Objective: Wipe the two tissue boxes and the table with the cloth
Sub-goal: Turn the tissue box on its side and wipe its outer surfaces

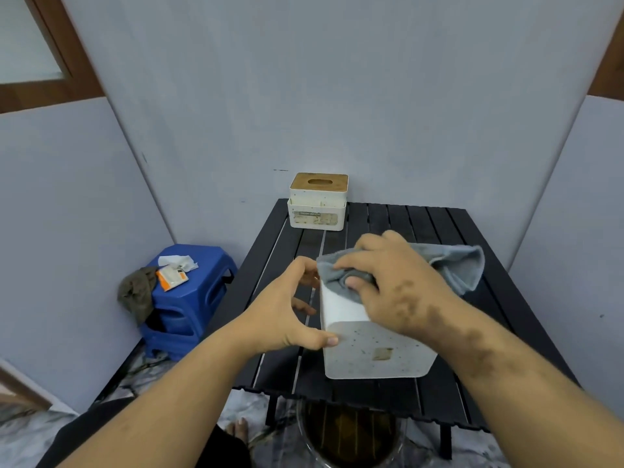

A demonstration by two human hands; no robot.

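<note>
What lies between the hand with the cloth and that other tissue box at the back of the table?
Nothing visible does. The right hand presses the grey cloth on the near tissue box, which the left hand steadies. Beyond them only bare slats of the black table lie before the far tissue box at the back edge.
</note>
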